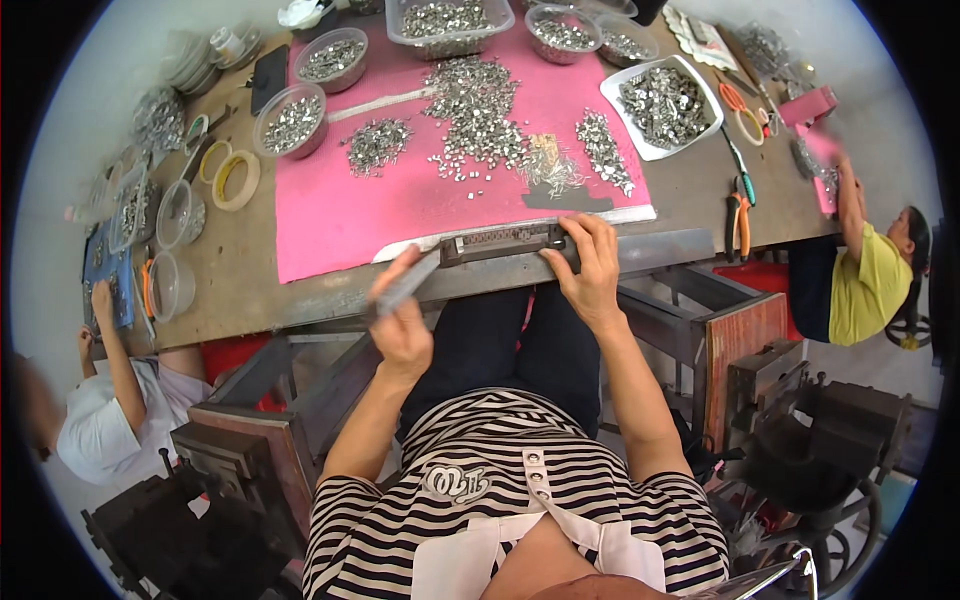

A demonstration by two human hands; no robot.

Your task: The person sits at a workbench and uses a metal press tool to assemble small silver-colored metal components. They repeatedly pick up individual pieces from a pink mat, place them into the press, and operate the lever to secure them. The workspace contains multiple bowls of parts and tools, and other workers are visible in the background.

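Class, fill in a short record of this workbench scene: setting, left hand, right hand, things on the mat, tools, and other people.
Setting: wooden bench with a pink mat
Left hand: holds a grey strip, raised off the bench edge
Right hand: rests on a long metal jig at the bench edge
On the mat: heaps of small metal parts
Tools: orange pliers, tape rolls, white tray of parts
Others: one person at each side

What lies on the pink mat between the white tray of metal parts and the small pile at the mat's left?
In the head view, the large scattered heap of small metal pieces lies between the white tray and the small pile.
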